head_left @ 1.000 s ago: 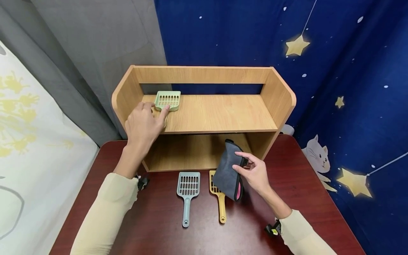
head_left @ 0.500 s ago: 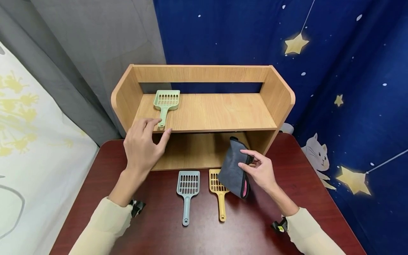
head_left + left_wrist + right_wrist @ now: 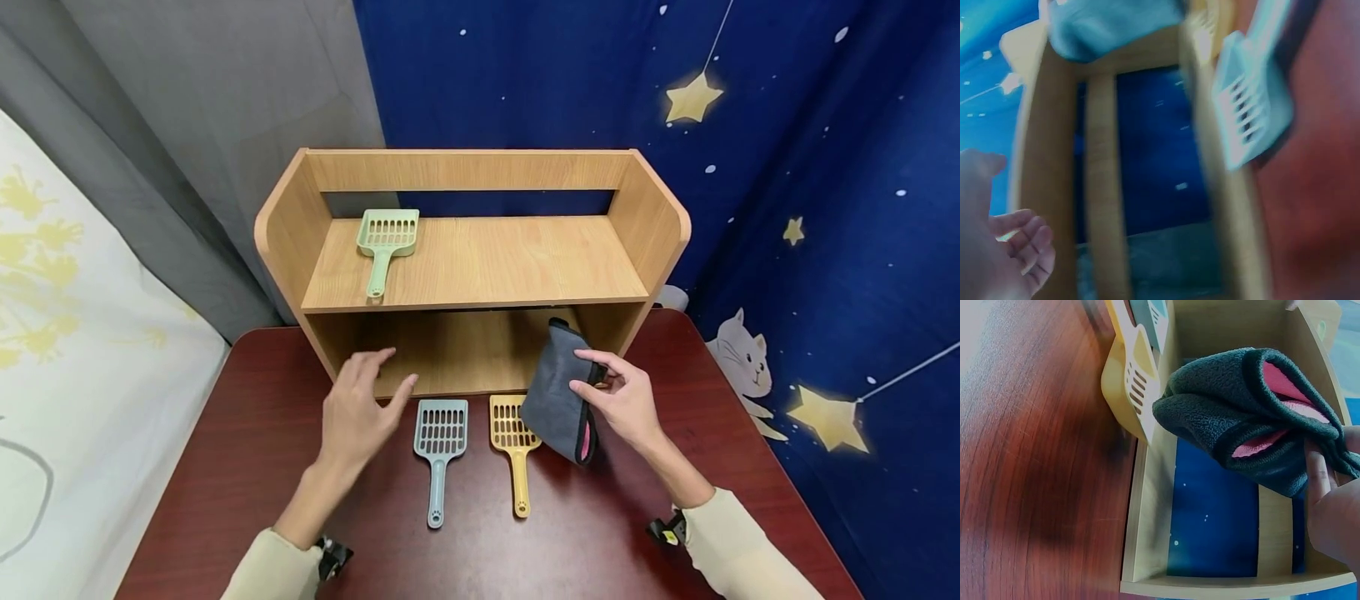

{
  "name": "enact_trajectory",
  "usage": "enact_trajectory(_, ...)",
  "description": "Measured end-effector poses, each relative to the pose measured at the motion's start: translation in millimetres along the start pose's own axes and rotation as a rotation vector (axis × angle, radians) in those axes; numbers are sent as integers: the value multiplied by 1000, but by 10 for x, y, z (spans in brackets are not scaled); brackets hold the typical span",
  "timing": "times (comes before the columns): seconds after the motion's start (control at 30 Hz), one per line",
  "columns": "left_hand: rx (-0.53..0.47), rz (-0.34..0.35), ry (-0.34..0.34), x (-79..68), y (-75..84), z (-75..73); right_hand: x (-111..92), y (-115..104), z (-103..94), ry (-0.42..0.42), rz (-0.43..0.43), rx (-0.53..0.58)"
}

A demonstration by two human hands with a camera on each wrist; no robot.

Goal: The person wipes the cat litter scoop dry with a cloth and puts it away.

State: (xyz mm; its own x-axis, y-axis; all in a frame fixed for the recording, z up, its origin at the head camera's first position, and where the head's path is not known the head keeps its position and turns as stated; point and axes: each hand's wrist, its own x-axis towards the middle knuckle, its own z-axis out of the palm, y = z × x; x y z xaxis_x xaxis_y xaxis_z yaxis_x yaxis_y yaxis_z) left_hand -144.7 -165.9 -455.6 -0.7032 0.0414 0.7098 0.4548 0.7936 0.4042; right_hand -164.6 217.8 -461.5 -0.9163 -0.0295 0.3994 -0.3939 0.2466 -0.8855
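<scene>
My right hand [image 3: 622, 404] pinches a folded dark grey cloth [image 3: 557, 392] with black edging between thumb and fingers, in front of the shelf's lower opening. In the right wrist view pink lining shows inside the folds of the cloth [image 3: 1210, 384]. My left hand [image 3: 358, 417] hovers with spread fingers and nothing in them, left of a blue slotted litter scoop [image 3: 437, 492]. Beside that lies a yellow litter scoop [image 3: 520, 483], its head partly overlapped by the cloth. A green litter scoop [image 3: 379, 271] rests on the upper shelf at the left, handle toward the front.
A two-tier wooden shelf [image 3: 495, 258] stands at the back of the dark red table [image 3: 255, 433]. Behind it hang a grey curtain [image 3: 225, 100] and a blue star-patterned curtain [image 3: 525, 83]. White patterned fabric [image 3: 90, 400] hangs at the left.
My left hand has let go of the green scoop's handle and come down toward the blue scoop. My right hand has shifted slightly rightward with the cloth, uncovering more of the yellow scoop.
</scene>
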Motion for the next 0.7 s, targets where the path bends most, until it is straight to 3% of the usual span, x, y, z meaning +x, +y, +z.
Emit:
enact_trajectory(0.33,35,-243,-219,-551,-15,360,3,-356,1,-22,-12,-28)
enact_trajectory(0.53,65,-298,-308,-805,-3,497,5,-356,-14,-30,-8,-20)
enact_trajectory(0.7,97,-349,-422,-987,42,591,-2,-352,-21,-36,-6,-17)
